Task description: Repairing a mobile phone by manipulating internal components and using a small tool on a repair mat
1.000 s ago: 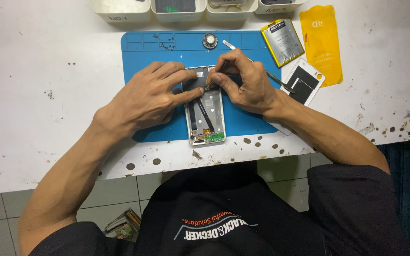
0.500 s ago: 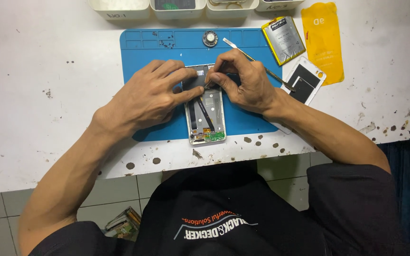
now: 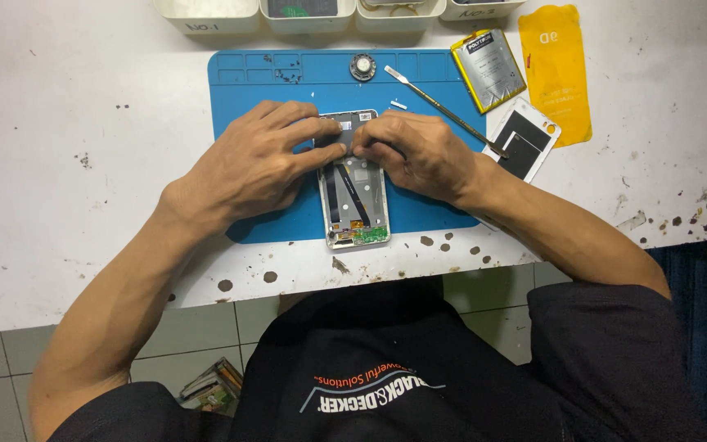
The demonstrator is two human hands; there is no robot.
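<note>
I've got both hands down on the phone, which lies opened up, back off, on the blue mat. My left hand lies flat over the phone's upper left, fingers stretched out and close together, tips pressing on the dark top part. My right hand meets it from the other side, fingers curled, tips bunched right against the left fingertips at the phone's top edge; whether they pinch anything small there I cannot tell. Below both hands the phone's lower half shows bare: ribbon cables running down to a green board at the bottom end. Just beyond my right knuckles lies a thin metal pry tool, slanting away to the right. Past it, further right, a battery, a yellow film and a white back cover. Beyond my fingertips sits a small round part at the mat's far edge.
</note>
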